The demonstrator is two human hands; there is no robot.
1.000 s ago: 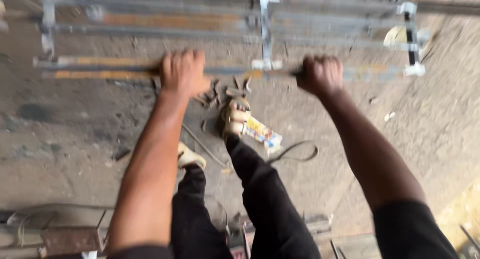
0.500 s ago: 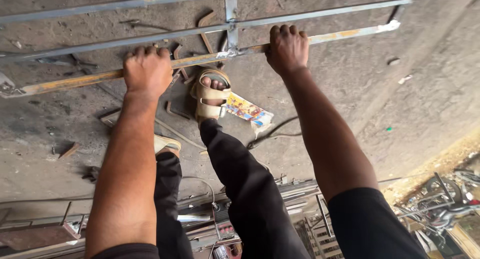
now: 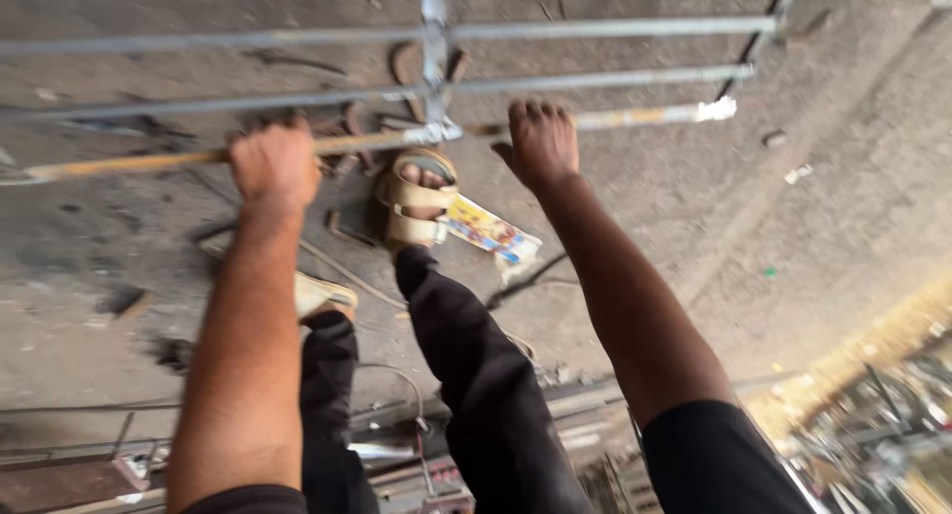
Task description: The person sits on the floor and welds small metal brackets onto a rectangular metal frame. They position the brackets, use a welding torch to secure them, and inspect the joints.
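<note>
Bar: rusty steel bar (image 3: 149, 163), nearest rail of the welded frame (image 3: 595, 26), lying across the concrete floor (image 3: 813, 276).
Left hand (image 3: 273, 165): my fingers curled tight around it.
Right hand (image 3: 540, 142): fingers clenched over it.
Foot: sandal (image 3: 416, 199) just under the centre upright.
Advice: lift level, both grips even.

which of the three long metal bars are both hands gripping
The nearest bar, rusty and yellowish. The left hand and right hand both close on it; the two grey bars beyond go untouched.
</note>
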